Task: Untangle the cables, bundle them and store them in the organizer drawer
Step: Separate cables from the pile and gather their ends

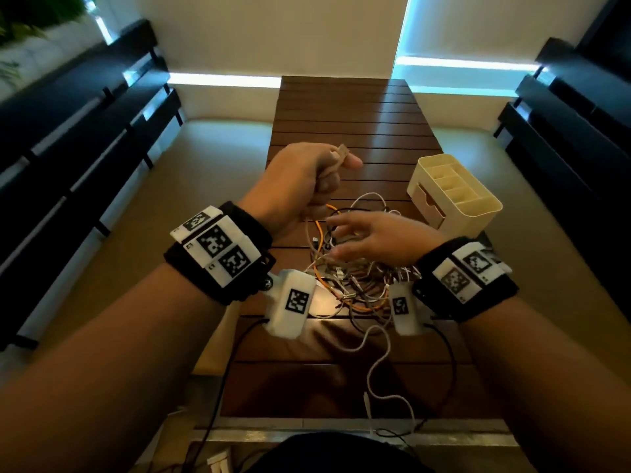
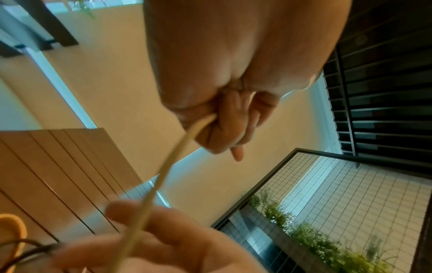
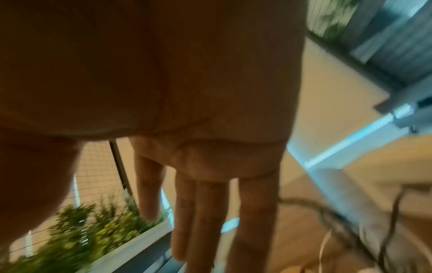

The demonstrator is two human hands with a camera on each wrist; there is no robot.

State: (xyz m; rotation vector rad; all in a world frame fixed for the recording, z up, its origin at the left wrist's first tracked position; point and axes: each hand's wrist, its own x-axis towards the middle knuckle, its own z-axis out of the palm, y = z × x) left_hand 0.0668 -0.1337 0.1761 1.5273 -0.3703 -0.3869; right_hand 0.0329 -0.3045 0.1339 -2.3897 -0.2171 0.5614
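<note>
The tangle of cables (image 1: 351,274) lies on the slatted wooden bench (image 1: 345,110) right in front of you, a knot of white, grey, black and orange strands, with one white cable (image 1: 379,363) snaking out of it toward the near edge of the bench. Out of the heap you have one pale beige cable (image 2: 163,171) lifted: your left hand (image 1: 307,179) is raised above the far side of the tangle, its grip closed in a fist round that cable, and the cable's connector end (image 1: 341,152) pokes out above your thumb and forefinger. In the left wrist view the cable runs taut from your curled fingers (image 2: 224,127) down across the fingers of your other hand. Your right hand (image 1: 372,240) hovers low over the middle of the tangle, palm down, its grip open with the fingers (image 3: 205,212) spread and nearly straight; whether the fingertips touch the strands you cannot tell from these views, which are blurred there. The cream plastic organizer (image 1: 454,192) stands on the bench to the right of the tangle and just beyond your right hand, clear of the cables, with divided compartments open at the top and its small drawer (image 1: 428,203) in the lower front facing the heap. Dark slatted benches (image 1: 78,138) flank both sides.
</note>
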